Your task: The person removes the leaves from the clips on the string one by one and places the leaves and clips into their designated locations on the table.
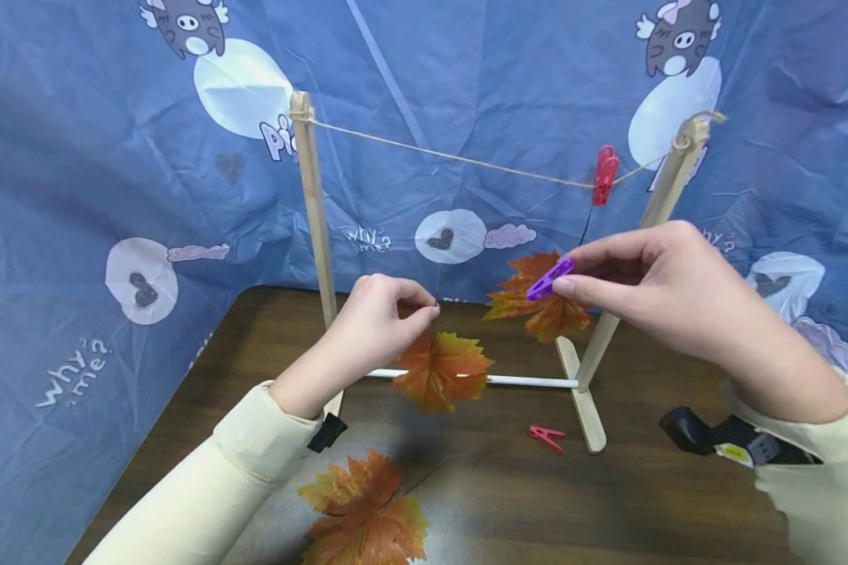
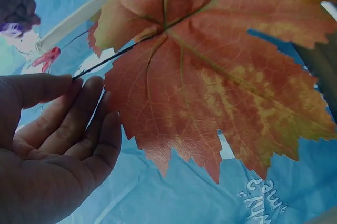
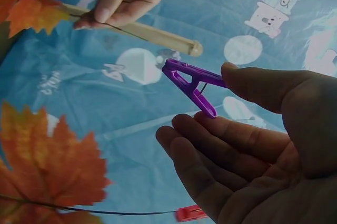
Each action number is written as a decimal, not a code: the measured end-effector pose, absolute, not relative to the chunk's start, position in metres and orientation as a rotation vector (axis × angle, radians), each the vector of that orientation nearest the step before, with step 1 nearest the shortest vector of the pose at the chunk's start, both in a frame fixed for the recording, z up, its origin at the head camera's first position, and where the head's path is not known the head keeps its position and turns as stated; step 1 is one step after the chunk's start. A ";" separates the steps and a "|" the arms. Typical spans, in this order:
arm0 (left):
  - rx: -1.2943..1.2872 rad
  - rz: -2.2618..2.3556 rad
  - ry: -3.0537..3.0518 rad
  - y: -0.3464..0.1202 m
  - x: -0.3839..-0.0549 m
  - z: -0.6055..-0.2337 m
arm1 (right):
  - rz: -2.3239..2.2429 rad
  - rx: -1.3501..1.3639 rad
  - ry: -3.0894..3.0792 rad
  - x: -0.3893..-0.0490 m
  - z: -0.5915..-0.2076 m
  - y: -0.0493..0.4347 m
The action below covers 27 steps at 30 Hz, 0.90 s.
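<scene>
Partly behind fingers (image 1: 583, 289), purple clothespin (image 1: 547, 281)

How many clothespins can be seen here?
3: a purple clothespin pinched in the right hand, a red clothespin clipped to the string, and a second red clothespin on the table. The arms may hide others.
</scene>
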<state>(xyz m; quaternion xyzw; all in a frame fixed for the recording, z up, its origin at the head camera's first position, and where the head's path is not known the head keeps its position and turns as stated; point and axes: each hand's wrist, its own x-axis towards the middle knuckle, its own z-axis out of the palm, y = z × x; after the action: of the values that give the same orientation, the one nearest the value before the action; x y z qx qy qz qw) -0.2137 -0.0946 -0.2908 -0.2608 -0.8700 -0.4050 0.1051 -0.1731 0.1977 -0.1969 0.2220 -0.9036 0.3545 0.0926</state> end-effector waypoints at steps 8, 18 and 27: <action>-0.827 -1.144 -2.591 -0.100 -0.208 -0.297 | 1.154 0.673 -2.706 -0.173 -0.228 0.205; -0.872 -1.057 -2.639 -0.104 -0.206 -0.303 | 1.273 0.607 -2.705 -0.176 -0.264 0.212; -0.892 -0.973 -2.738 -0.105 -0.205 -0.309 | 1.408 0.577 -2.768 -0.180 -0.295 0.216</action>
<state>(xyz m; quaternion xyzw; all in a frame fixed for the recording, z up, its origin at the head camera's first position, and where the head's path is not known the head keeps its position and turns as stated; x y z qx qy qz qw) -0.2050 -0.1049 -0.3094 -0.2931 -0.8996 -0.3198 0.0509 -0.1797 0.2155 -0.2952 0.1828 -0.8762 0.4458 -0.0084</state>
